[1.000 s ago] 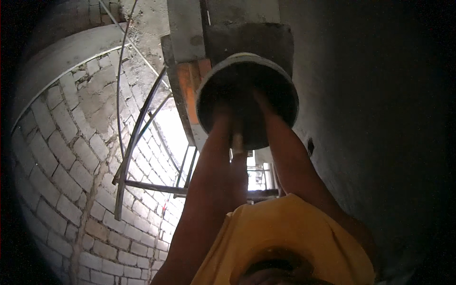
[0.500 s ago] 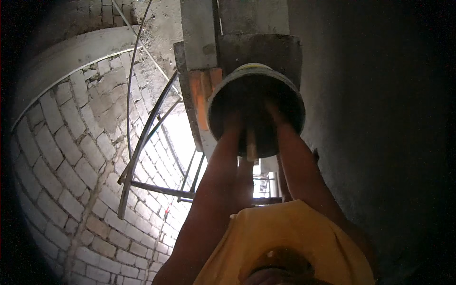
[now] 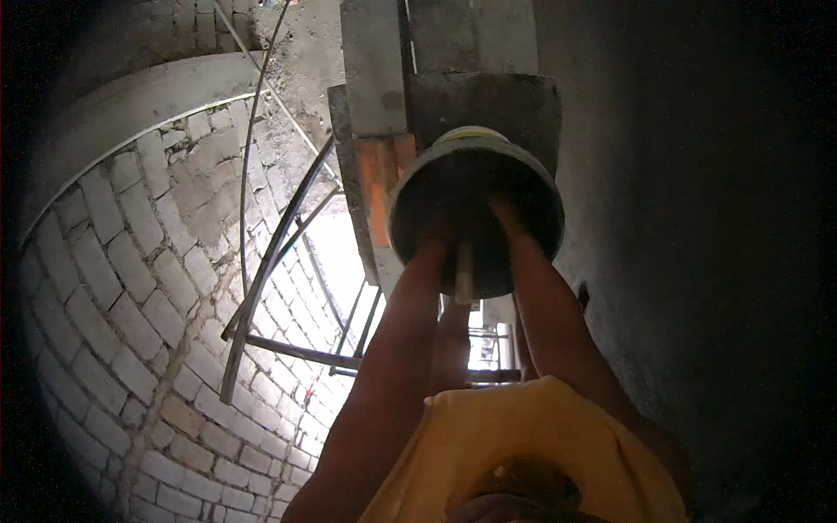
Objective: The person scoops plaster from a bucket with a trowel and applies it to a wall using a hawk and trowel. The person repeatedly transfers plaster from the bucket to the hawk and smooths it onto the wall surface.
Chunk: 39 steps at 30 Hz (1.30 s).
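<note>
- The bucket [image 3: 475, 146] is ahead, mouth toward the person.
- Left hand [image 3: 440, 228] and right hand [image 3: 504, 213] reach inside; shadow hides their opening and any hold.
- A stick-like handle [image 3: 465, 277] juts out between the forearms.
- Apparently working inside; next move likely needs clearance around that handle.

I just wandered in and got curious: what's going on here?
Someone in a yellow top is reaching into a round, dark bucket. Both the left hand and the right hand are inside it, though it is too dark to make out their grip or the contents. A pale stick shows at the bucket's near rim. An orange block lies to its left, and a block wall stands farther left.
</note>
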{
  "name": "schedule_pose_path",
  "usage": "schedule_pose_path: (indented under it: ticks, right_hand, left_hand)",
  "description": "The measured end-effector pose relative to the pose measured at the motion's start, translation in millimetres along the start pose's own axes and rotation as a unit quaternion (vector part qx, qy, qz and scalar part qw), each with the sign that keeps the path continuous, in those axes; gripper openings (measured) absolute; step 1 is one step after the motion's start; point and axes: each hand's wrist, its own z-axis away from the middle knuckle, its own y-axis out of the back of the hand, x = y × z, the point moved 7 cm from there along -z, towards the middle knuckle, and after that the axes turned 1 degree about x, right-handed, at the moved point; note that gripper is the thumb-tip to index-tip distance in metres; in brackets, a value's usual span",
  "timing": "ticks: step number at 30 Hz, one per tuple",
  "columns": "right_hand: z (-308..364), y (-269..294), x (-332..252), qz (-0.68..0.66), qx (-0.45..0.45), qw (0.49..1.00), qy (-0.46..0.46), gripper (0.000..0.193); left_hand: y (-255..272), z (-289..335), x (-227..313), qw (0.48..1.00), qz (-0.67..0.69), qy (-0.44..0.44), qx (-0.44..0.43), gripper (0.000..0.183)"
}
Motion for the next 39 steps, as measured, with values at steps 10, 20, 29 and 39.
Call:
schedule_pose_path:
  ticks: [10, 20, 29, 39]
  right_hand:
    - [32, 2, -44, 0.147, -0.186, 0.97, 0.05, 0.057]
    - [1, -12, -6, 0.031, -0.08, 0.996, 0.023, 0.052]
    - [4, -31, -5, 0.205, -0.082, 0.974, 0.043, 0.046]
    - [18, 8, -11, 0.018, -0.025, 0.999, 0.013, 0.05]
  left_hand:
    - [29, 17, 27, 0.989, -0.045, 0.038, -0.134, 0.054]
    - [22, -1, 28, 0.982, -0.031, -0.017, -0.187, 0.057]
    - [-16, 34, 9, 0.996, -0.036, -0.01, -0.077, 0.054]
    - [2, 22, 21, 0.997, 0.001, -0.005, -0.071, 0.052]
